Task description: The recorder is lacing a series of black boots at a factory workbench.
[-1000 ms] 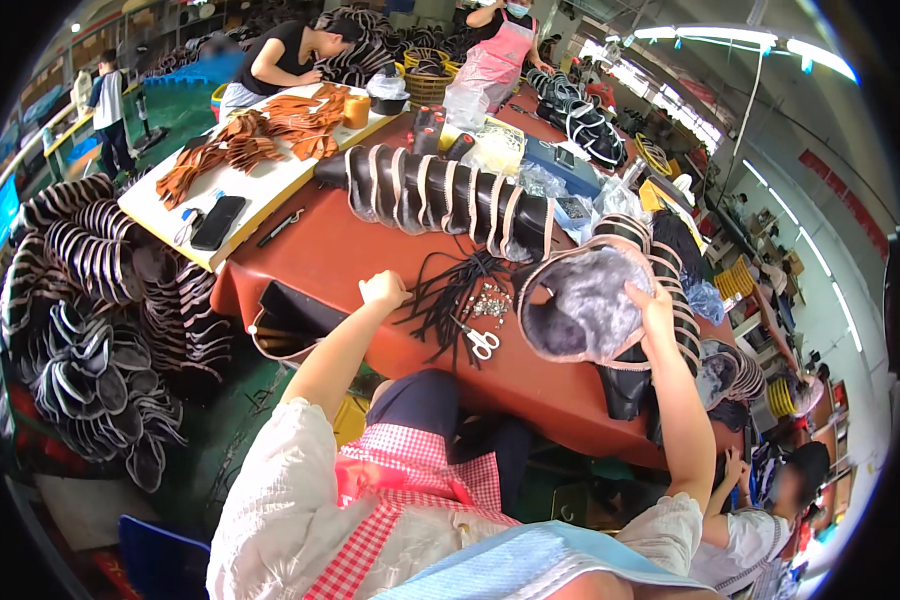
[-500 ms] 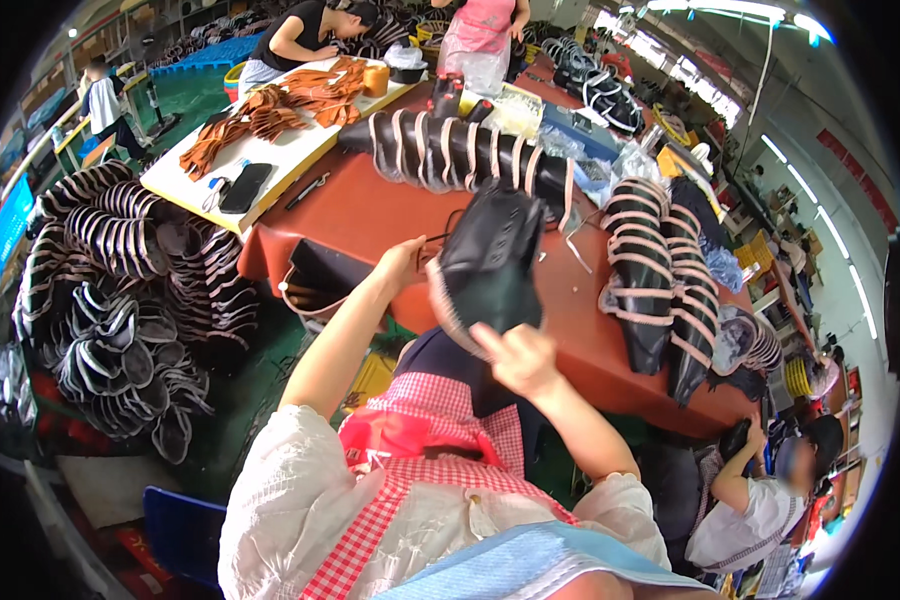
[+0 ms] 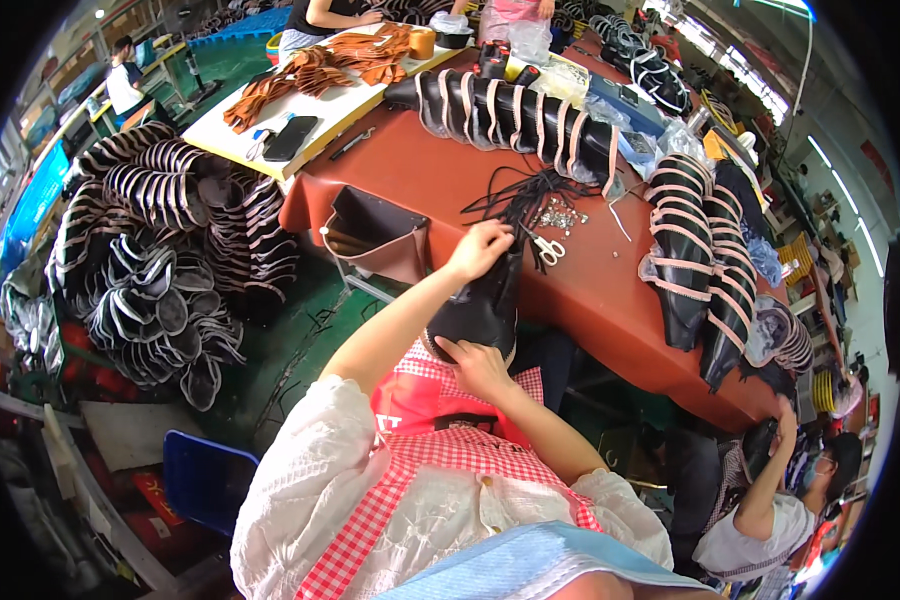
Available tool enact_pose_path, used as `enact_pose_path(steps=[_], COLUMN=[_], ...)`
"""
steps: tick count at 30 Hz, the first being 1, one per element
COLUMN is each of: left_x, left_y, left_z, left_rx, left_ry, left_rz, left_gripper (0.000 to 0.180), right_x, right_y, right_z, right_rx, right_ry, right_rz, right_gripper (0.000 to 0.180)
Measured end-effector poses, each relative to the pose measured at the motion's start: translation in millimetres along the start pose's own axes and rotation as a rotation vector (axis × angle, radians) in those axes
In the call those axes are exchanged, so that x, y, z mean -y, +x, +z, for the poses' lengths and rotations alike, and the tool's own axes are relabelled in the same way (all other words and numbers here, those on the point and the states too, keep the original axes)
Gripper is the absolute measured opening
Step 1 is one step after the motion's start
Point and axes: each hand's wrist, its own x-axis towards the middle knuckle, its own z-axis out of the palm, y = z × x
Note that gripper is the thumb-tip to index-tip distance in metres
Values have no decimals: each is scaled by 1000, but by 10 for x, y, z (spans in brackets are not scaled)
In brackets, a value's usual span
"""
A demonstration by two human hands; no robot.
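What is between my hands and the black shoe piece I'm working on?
Nothing visible. The left hand grips the top of the black shoe piece at the table edge, and the right hand touches its lower part from below. The scissors lie apart on the table.

**Red table and its load**

A red table (image 3: 420, 165) carried a long row of black uppers (image 3: 510, 110) along its far side. Nearer than that row lay black laces (image 3: 520, 190), small metal pieces (image 3: 558, 215) and scissors (image 3: 547, 250). Right of the scissors lay more stacked uppers (image 3: 695, 260).
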Motion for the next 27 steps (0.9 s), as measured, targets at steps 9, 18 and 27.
enact_pose_path(steps=[9, 18, 27], left_x=[177, 78, -410], left_y=[-58, 31, -187], left_z=[209, 30, -180], left_rx=[67, -193, 79], left_ry=[289, 4, -639], left_rz=[-31, -61, 1], left_gripper=[22, 20, 23], right_x=[-54, -254, -585], right_y=[-171, -402, -59], right_z=[-24, -319, -803], right_rx=[-152, -198, -570], right_ry=[111, 457, 514], right_rz=[33, 293, 475], right_gripper=[55, 25, 9])
